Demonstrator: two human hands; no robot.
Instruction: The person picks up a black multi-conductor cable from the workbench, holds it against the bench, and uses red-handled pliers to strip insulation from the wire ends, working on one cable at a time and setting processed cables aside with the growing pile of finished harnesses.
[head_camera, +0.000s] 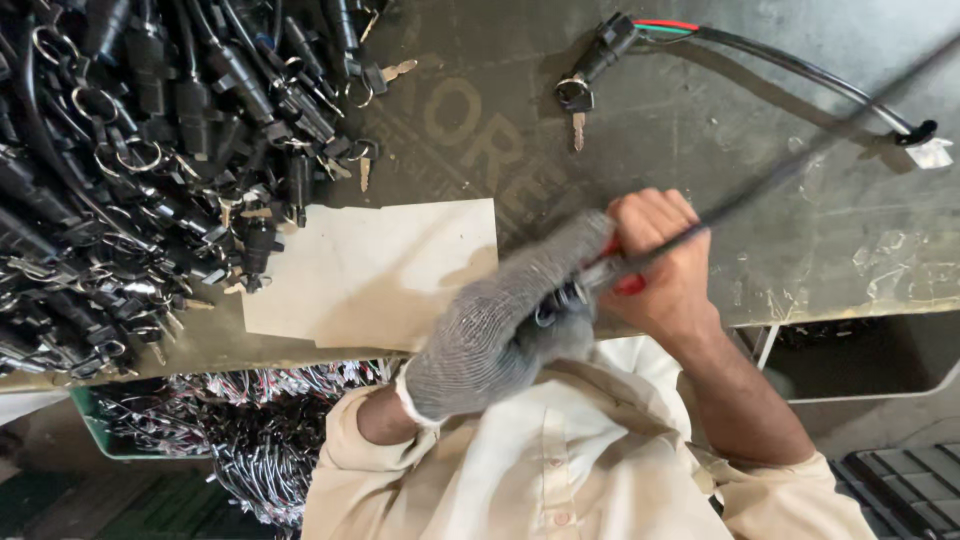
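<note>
Head view: gloved in grey knit, the left hand (500, 320) is being clenched around a small dark part with a metal ring, just right of the pale paper sheet (370, 270) and below its lower corner. The glove is blurred, so the part cannot be made out exactly; the knit is probably being worn for grip and protection.

Bare, the right hand (655, 260) is being closed tight around a red-handled tool (622, 278) further right of the sheet, touching the glove. A thin black cable (790, 165) is being held taut from this fist, up and away from the sheet, toward a white tag (932, 152) at the far right. Both hands are being kept together near the body, at the edge of the dark workbench (700, 130), seemingly so the part is being steadied against the pull.

Left of and above the sheet, a heap of black key switches (150, 150) is being kept within reach. Above and right of the sheet, one separate key switch (590, 70) with coloured wires is lying apart. Below the sheet, wire bundles (250, 430) are being stored in a green crate (95, 425).
</note>
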